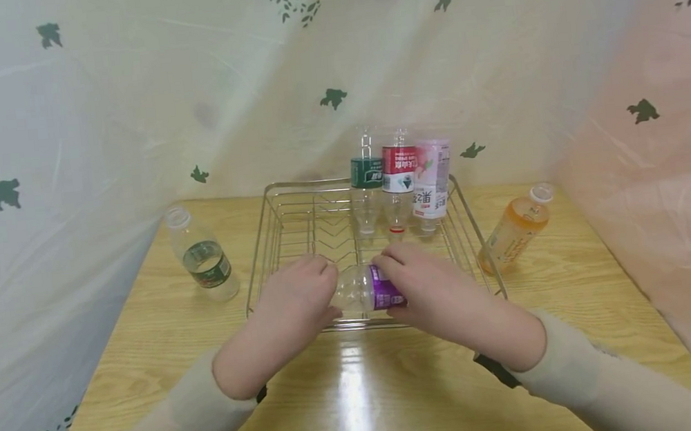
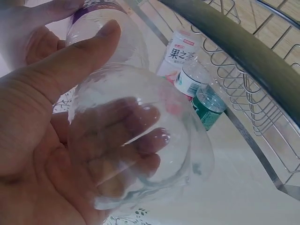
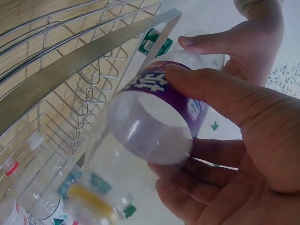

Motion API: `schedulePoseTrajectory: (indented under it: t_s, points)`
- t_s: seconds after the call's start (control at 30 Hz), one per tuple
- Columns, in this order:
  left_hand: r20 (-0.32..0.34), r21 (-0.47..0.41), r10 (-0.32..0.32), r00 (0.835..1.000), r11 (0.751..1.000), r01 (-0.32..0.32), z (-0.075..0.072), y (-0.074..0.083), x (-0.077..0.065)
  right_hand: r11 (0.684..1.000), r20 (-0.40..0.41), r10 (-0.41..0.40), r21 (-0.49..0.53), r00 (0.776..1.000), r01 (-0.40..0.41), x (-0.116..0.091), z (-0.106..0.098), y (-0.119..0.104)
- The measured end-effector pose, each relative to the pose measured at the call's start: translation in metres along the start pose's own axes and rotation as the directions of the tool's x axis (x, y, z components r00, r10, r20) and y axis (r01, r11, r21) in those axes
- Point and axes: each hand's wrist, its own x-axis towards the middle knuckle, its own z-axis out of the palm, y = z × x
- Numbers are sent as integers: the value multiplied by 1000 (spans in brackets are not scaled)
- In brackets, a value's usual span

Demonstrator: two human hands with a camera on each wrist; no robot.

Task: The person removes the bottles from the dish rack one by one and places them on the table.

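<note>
A clear plastic bottle with a purple label [image 1: 385, 286] is held sideways over the front part of a wire rack [image 1: 362, 324]. My left hand [image 1: 299, 289] holds its base end, thumb on the near side and fingers round the far side, seen through the plastic in the left wrist view. Round the label curls my right hand [image 1: 429, 280], thumb on top and fingers beneath. The bottle's yellow cap [image 3: 91, 200] shows in the right wrist view; in the head view the right hand hides that end.
Inside the rack, a green-labelled bottle [image 1: 366, 173], a red-and-white-labelled bottle [image 1: 399, 168] and a pink-and-white bottle [image 1: 432, 176] sit side by side at the back right, necks toward me. Another green-labelled bottle [image 1: 209, 265] stands left of the rack, an orange bottle [image 1: 515, 230] right.
</note>
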Motion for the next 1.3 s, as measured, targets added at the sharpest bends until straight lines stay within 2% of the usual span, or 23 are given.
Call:
schedulePoseTrajectory:
  t_s: [0.13,0.3,0.63,0.8,1.1,1.3]
  points:
    - [-3,-29,-24,1000,999,24,2,-2,-4,994,29,76,74,997,-78,-2,-2,1]
    - [-38,-73,-54,998,996,52,4,-6,-10,974,50,154,163,987,-160,-6,-4,7]
    - [-131,-193,-147,980,974,121,10,-20,-30,949,-9,229,225,973,-221,-24,-5,29]
    - [-160,-224,-183,970,964,145,11,-28,-40,944,-74,248,243,966,-224,-35,-3,41]
    - [-123,-327,-281,952,917,229,12,-37,-53,927,-160,284,299,945,-227,-58,2,56]
    - [-145,-416,-316,938,879,232,17,-47,-66,904,-151,361,299,920,-306,-74,5,67]
